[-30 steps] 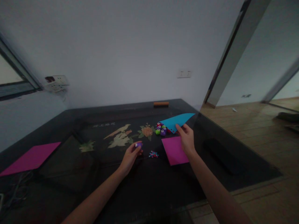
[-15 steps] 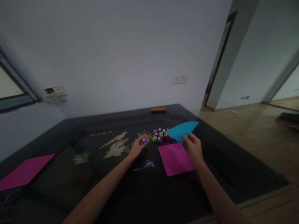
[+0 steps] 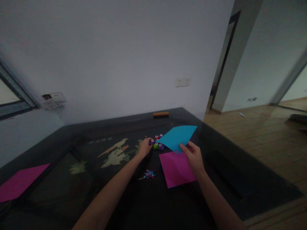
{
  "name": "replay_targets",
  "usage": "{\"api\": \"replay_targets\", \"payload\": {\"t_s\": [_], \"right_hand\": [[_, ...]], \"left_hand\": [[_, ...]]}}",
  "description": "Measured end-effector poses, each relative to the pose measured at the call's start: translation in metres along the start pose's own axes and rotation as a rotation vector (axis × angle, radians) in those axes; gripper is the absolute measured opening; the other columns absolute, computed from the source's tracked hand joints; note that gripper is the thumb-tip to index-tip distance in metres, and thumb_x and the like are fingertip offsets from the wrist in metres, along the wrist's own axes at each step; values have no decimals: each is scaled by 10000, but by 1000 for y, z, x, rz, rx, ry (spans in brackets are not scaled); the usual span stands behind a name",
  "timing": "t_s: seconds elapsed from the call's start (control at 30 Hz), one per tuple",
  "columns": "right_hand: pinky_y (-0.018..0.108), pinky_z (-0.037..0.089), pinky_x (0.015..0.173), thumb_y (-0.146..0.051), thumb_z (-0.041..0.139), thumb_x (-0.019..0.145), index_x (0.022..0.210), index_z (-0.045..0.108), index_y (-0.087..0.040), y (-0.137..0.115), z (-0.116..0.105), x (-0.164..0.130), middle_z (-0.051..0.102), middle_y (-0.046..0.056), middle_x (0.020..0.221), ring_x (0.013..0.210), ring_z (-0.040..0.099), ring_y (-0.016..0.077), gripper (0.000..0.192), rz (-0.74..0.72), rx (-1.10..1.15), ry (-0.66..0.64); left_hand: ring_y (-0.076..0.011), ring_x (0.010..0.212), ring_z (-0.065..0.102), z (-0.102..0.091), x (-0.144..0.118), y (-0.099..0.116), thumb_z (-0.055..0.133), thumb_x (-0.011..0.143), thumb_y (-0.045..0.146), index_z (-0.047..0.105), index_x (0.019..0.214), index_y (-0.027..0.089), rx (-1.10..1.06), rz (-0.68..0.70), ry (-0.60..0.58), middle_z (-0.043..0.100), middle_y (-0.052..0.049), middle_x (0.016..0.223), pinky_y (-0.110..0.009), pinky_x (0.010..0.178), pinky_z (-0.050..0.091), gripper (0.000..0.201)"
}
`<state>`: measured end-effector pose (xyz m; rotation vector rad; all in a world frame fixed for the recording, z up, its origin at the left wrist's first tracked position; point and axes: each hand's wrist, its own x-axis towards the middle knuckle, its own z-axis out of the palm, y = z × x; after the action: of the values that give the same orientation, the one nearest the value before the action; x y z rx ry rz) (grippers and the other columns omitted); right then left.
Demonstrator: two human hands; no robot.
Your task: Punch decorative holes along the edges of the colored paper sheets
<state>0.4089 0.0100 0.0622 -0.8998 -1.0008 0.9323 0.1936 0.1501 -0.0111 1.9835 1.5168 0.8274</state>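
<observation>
My right hand (image 3: 192, 156) pinches the near corner of a blue sheet of paper (image 3: 178, 137), which is held slanted above the table. Small marks or bits in blue and red show at that corner. With my left hand (image 3: 144, 147), fingers closed, I hold a small purple toy with a round eye (image 3: 152, 141), at the left edge of a cluster. The cluster's eyed toys, such as a green one (image 3: 156, 146) and another purple one (image 3: 161, 147), are partly covered by the sheet. Below the sheet lies a stack of magenta paper (image 3: 176, 169).
A pile of small pink and blue beads (image 3: 149, 174) lies near a thin pale stick (image 3: 141, 178). Another magenta sheet (image 3: 22, 182) is at the far left. An orange-brown roll (image 3: 161, 114) rests at the back of the dark table (image 3: 144, 207), against the wall.
My left hand has carried the purple toy up against the cluster. The blue sheet in my right hand has come left and now hides more of the toys. The view has shifted slightly.
</observation>
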Motion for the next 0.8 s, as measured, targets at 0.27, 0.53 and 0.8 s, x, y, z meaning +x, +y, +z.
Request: {"api": "replay_targets", "payload": {"t_s": [0.27,0.53,0.8], "right_hand": [[345,513,742,-380,709,696,832,687,-207,0,1,-1,699,40,822,755,635,210,221,-5,-24,-43],[355,518,782,-373,724,684,879,704,-233,1,0,-3,715,37,903,788,657,209,241,83,35,-176],[378,515,815,-354,703,707,913,712,-200,-4,-7,0,718,54,938,831,670,218,257,245,-102,-467]], "left_hand": [[-244,1055,535,-12,-12,15,663,713,146,575,1135,164,-197,-10,103,524,-118,1194,-395,941,401,431],[-239,981,622,-38,-53,37,355,872,546,634,1026,147,-645,-90,-153,662,-138,1083,-359,786,501,510],[-190,792,650,-73,-67,61,644,743,406,619,1080,159,-800,-79,-184,699,-101,942,-309,687,494,419]]}}
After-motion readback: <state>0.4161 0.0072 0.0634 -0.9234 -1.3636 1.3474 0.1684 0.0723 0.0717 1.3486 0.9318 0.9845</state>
